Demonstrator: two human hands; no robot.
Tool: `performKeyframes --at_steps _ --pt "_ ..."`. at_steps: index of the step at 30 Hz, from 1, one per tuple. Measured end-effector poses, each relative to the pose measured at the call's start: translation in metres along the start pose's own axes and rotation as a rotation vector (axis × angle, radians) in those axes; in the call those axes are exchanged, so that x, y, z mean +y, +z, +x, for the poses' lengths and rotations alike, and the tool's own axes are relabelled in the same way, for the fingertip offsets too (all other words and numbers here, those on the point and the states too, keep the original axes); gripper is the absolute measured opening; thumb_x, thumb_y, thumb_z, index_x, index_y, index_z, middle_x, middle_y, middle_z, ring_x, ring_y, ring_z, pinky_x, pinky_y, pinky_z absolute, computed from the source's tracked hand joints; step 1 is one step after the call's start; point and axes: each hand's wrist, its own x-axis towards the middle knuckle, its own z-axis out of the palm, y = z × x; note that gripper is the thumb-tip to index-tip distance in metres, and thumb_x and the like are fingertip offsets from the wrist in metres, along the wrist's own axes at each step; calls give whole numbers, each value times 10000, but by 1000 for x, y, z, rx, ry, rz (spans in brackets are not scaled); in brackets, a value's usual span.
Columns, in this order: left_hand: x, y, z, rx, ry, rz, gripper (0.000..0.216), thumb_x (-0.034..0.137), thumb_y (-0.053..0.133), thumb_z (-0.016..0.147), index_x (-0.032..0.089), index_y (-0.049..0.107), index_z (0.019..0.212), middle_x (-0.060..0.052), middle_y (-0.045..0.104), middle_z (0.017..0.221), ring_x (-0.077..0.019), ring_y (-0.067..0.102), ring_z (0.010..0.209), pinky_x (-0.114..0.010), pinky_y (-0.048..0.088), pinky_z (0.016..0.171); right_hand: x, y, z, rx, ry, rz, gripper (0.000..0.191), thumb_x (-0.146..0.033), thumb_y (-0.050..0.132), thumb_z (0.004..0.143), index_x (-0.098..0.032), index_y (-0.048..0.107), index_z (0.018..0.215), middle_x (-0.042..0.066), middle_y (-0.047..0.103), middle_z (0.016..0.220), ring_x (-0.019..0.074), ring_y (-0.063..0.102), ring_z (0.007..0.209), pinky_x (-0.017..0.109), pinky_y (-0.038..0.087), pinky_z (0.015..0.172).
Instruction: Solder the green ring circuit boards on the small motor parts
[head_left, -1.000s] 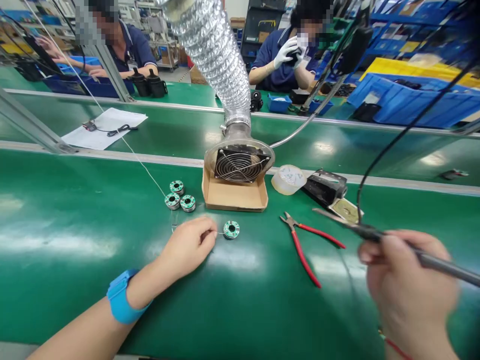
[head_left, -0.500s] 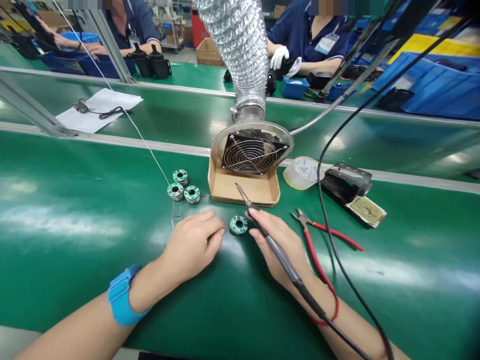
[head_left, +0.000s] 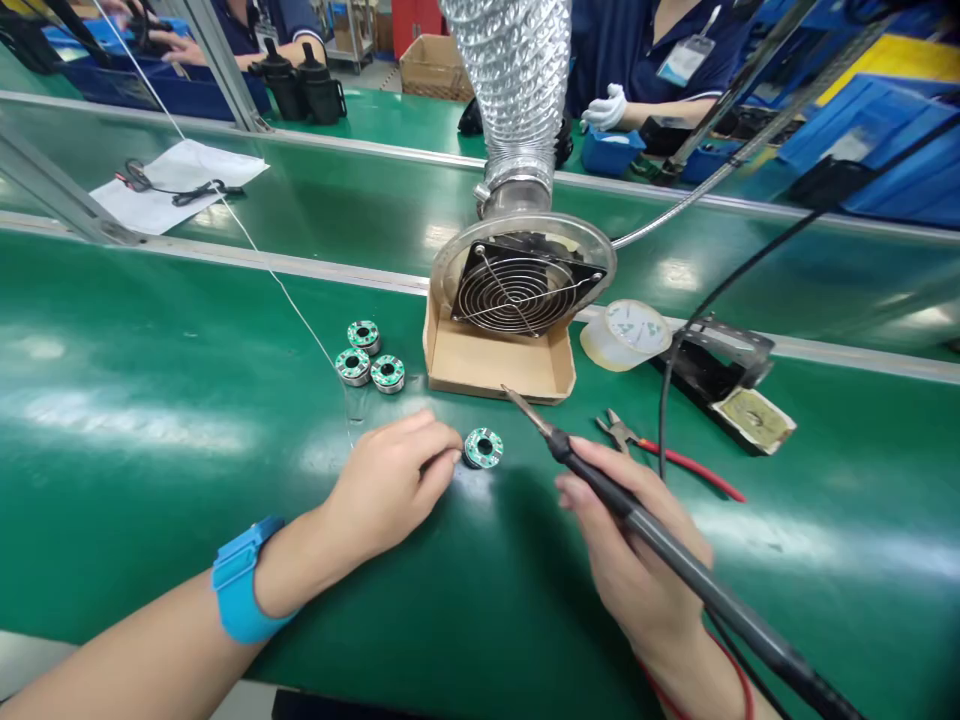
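Note:
My left hand (head_left: 394,478) pinches a thin solder wire (head_left: 304,325), its fingertips just left of a round green circuit board in a metal ring (head_left: 484,448). My right hand (head_left: 630,535) grips a black soldering iron (head_left: 675,558) like a pen. The iron's bare metal tip (head_left: 525,412) points up and left, above and to the right of the ring, touching nothing I can see. Several matching rings (head_left: 370,355) stand together further left, apart from my hands. A blue wrist strap (head_left: 240,580) circles my left wrist.
A fume extractor fan (head_left: 521,285) with a foil duct (head_left: 517,80) stands in a cardboard tray (head_left: 495,365). To the right lie a tape roll (head_left: 625,335), an iron stand (head_left: 720,365) and red-handled pliers (head_left: 675,465). Co-workers sit across the green bench (head_left: 150,500).
My right hand has swung in from the far right, bringing the iron close above the ring. My left hand has crept slightly toward the ring, still pinching the wire.

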Motion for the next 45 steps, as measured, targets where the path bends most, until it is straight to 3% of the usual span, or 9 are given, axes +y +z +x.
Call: performKeyframes --at_steps 7,21,29,38,45 --pt "-1 1 0 -27 -1 13 235 167 473 943 183 684 841 -6 631 744 -145 592 658 -260 422 613 0 -4 -29 30 190 166 166 -221 697 907 -247 737 1066 -6 693 685 147 651 554 273 555 514" --pt "2 2 2 -35 -7 0 235 168 476 942 183 670 810 7 594 718 -130 556 641 -250 397 596 0 -4 -24 32 368 316 167 -373 729 907 -227 746 986 -15 711 602 147 669 469 252 568 449" --pt "4 3 3 -61 -12 20 227 168 486 946 179 666 809 9 584 719 -129 542 632 -254 389 597 3 -8 -16 5 438 376 187 -408 760 879 -239 755 959 -9 741 652 146 692 476 239 593 455" --pt "6 7 2 -37 7 67 210 152 513 947 170 671 810 -6 670 749 -155 629 696 -259 427 631 3 -8 4 -14 420 343 268 -473 785 839 -211 752 888 4 734 649 149 685 465 256 602 451" --pt "7 9 2 -57 -10 132 220 162 506 966 148 707 876 -46 749 851 -219 705 787 -313 484 672 8 -15 0 -99 297 288 119 -343 746 899 -247 743 970 -19 750 693 123 711 532 214 608 527"
